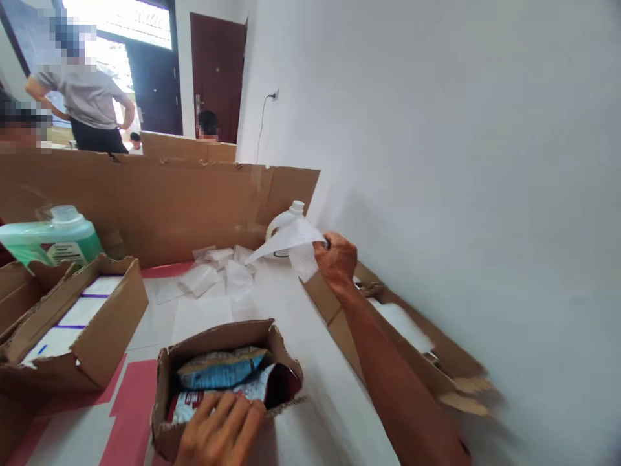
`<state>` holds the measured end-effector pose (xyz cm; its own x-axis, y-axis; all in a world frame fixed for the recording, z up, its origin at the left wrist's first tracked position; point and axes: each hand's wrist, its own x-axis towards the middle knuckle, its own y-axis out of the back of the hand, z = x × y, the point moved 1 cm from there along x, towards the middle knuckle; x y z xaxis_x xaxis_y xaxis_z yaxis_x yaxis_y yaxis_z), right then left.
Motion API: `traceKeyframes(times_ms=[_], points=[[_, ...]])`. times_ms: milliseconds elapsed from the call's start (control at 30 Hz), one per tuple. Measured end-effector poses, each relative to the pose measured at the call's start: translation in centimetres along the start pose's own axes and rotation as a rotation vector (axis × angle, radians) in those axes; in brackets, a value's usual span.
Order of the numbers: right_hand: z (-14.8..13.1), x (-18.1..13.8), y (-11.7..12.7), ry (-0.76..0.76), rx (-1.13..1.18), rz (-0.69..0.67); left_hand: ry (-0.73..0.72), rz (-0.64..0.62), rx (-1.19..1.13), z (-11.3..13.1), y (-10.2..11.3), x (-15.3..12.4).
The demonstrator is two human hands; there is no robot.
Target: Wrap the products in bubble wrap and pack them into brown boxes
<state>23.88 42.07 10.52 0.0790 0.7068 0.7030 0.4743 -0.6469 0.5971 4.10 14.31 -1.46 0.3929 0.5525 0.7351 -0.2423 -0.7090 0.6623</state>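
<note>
By the wall [460,162], the right hand [338,259] pinches a filmy white sheet [291,237] above the pink-patched table [134,401] (left hand [220,432]: grip unclear).

Right arm [398,375] bare, extended forward; right hand [339,260] raised, fingers [321,252] curled into a closed grip. Left hand [216,433] lower, back up, fingers bent side by side.
</note>
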Motion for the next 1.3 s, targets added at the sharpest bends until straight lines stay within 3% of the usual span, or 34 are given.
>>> traceKeyframes(times_ms=[133,233,333,400,533,633,733,833,1000,1067,1200,1300], points=[[3.7,-3.3,10.9,-0.173,0.142,-0.065,0.029,0.080,-0.032,-0.6,1.2,1.3],[5.3,-7.6,17.5,-0.383,0.461,-0.352,0.107,0.111,-0.102,1.0,3.0,2.0],[5.9,-13.5,21.7,-0.598,0.741,-0.644,0.142,0.140,-0.286,4.3,4.9,2.5],[6.0,-17.8,23.1,-0.704,0.875,-0.725,0.155,0.170,-0.391,6.9,6.0,2.4],[5.8,-26.2,23.3,-0.884,1.105,-0.788,0.165,0.242,-0.441,10.9,7.6,1.0],[4.9,-30.4,22.6,-0.951,1.251,-0.874,0.187,0.214,-0.443,11.3,8.7,-0.6],[3.5,-32.5,21.7,-0.967,1.333,-0.992,0.120,0.054,-0.421,10.4,9.2,-1.9],[2.3,-33.5,20.4,-0.959,1.349,-1.100,0.045,-0.031,-0.500,9.6,9.3,-2.7],[2.6,-33.9,17.4,-0.981,1.298,-1.331,0.174,-0.169,-0.640,7.5,9.9,-4.3],[3.1,-33.2,16.6,-0.881,1.151,-1.376,0.270,-0.280,-0.605,5.9,10.3,-5.4],[2.8,-31.4,15.9,-0.429,0.893,-1.154,0.463,-0.489,-0.454,2.8,10.6,-7.9],[0.9,-31.8,15.3,-0.160,0.815,-1.198,0.577,-0.608,-0.421,1.8,10.2,-9.1]])
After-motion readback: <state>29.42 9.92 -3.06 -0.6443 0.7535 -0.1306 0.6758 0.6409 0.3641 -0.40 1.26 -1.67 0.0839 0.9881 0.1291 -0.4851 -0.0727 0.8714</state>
